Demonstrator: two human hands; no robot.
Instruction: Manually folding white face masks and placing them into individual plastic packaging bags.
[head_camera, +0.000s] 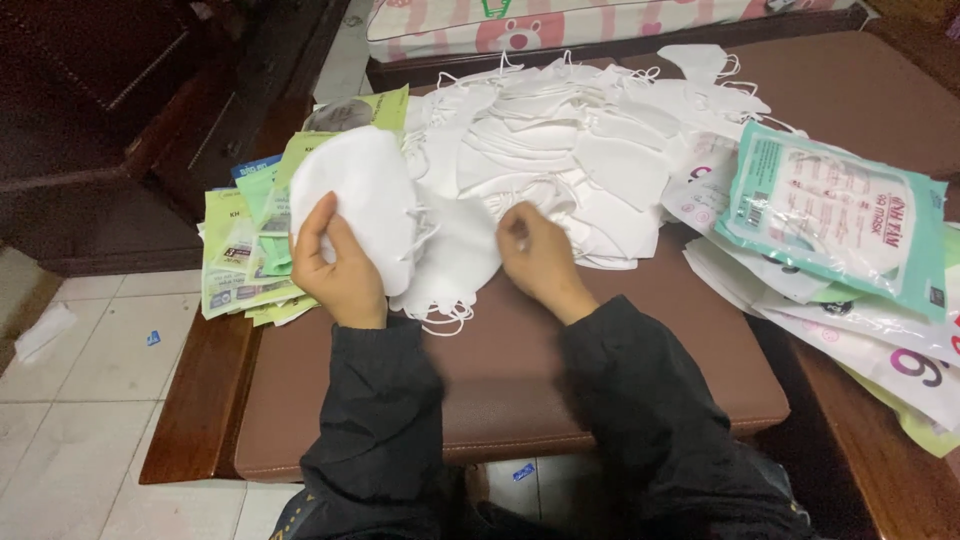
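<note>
My left hand (338, 268) holds up a small stack of white face masks (362, 200) by its lower edge, above the left part of a brown padded bench top (500, 370). My right hand (538, 258) rests curled on a white mask (455, 262) lying just in front of a big loose pile of white masks (560, 140). Elastic ear loops trail off the pile's edges. Both arms wear dark sleeves.
Flat green and white mask packets (245, 255) lie stacked at the left of the bench. More packets, one teal-edged (835, 215), are heaped at the right. A dark wooden cabinet (110, 120) stands at the left over a white tiled floor (90, 400).
</note>
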